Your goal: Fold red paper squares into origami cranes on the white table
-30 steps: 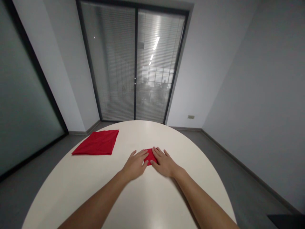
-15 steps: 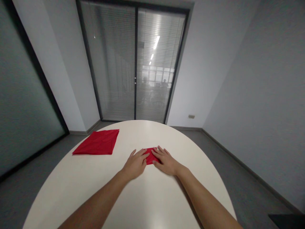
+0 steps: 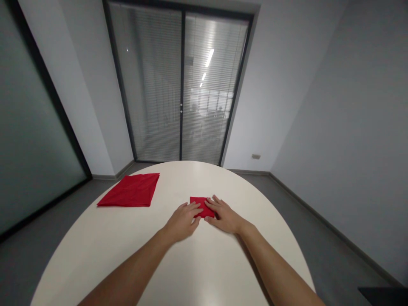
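While the small red cloth (image 3: 208, 212) lies on the white surface (image 3: 181, 272), the head view shows the left hand (image 3: 181, 222) on its left side and the right hand (image 3: 227, 218) on its right, each grip spread, clamping nothing; uneven sideways pressure could wrinkle or skew it.

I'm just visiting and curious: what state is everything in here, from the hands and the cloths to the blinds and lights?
Left hand: open, fingers on the small cloth
Right hand: open, fingers on the small cloth
Small red cloth: flat, partly covered by both hands
Large red cloth: lying flat, lightly creased
Blinds: lowered
Lights beyond the glass: on
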Demonstrator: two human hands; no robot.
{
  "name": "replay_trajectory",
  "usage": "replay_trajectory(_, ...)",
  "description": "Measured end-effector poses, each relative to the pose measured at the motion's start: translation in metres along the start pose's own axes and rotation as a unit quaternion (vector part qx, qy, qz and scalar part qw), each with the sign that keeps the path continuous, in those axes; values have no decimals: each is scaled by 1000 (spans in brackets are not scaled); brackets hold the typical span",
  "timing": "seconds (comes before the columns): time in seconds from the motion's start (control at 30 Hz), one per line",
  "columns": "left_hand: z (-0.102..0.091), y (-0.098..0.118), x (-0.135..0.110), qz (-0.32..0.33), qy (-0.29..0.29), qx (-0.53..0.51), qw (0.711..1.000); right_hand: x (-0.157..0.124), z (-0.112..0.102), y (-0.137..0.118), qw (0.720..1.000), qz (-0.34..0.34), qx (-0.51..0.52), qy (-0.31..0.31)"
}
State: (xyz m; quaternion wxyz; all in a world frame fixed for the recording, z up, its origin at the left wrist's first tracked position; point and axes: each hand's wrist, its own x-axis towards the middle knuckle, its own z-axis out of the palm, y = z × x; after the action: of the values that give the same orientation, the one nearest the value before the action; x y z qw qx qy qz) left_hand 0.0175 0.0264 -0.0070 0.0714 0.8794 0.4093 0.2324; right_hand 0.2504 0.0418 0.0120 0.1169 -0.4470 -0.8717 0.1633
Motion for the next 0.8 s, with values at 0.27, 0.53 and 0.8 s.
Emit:
replay_trajectory(0.27,3,-2,-1,-46,8,13,999,-5,-26,-12,996,-86,33,9)
replay_trajectory(0.53,4,-3,-1,-49,20,-4,999,-4,-23,-14,993,-100,38,57)
replay_trajectory(0.8,0,1,1,-51,34,-29,998,-2,-16,-11,992,-72,34,96)
